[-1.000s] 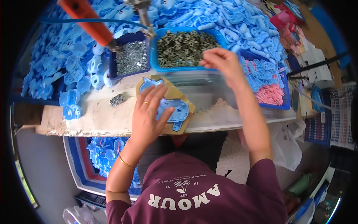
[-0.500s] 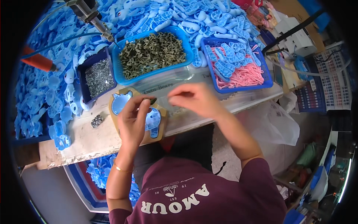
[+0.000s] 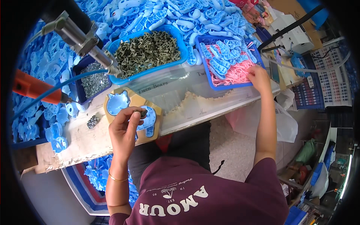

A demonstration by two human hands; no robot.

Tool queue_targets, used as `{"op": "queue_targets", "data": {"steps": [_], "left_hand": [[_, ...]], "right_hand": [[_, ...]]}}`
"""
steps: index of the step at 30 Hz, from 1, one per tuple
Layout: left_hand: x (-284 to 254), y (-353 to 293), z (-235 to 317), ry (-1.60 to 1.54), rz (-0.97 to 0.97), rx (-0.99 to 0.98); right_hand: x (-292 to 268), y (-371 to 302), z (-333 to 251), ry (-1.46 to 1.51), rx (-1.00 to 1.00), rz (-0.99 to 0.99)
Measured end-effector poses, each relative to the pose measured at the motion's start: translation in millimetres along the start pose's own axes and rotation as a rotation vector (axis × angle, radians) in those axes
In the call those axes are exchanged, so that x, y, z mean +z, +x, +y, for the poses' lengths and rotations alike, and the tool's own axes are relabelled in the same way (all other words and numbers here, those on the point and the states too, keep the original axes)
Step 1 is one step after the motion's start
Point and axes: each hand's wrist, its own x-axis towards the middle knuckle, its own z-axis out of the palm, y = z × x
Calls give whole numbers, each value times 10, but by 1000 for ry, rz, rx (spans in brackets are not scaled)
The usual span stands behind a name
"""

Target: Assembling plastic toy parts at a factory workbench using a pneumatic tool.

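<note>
My left hand (image 3: 123,125) pinches a small dark olive part (image 3: 142,113) between thumb and fingertips, like the ones in the light-blue tray. Just below it lies a tan fixture block (image 3: 155,125) with two light-blue plastic shells in its hollows, a round one (image 3: 117,102) and a longer one (image 3: 150,119) partly behind my fingers. Over at the right, my right hand (image 3: 259,78) reaches into a blue basket (image 3: 228,87), its fingertips closed together at the looped pink plastic pieces (image 3: 234,77). Whether a piece is between those fingertips is hidden.
A light-blue tray (image 3: 184,56) holds the dark olive parts. Left of it, a dark-blue basket (image 3: 83,100) contains silver screws; a few more (image 3: 92,121) lie loose on the table. An orange-bodied screwdriver (image 3: 37,88) and a metal cylinder tool (image 3: 80,41) hang overhead. Blue shells heap behind.
My right hand has moved from beside the left hand across to the pink pieces in the basket. My left hand keeps the dark part over the fixture. The view has shifted slightly.
</note>
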Motion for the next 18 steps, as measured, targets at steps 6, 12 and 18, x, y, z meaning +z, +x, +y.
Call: {"op": "queue_targets", "data": {"steps": [6,12,18], "left_hand": [[-61,-46,3,29,20,5],[-51,-27,11,-26,80,-94],[-29,71,46,-38,66,-206]], "right_hand": [[-45,187,121,647,67,-2],[-278,333,-643,958,14,-112],[-195,-233,-2206,1059,-445,-427]]}}
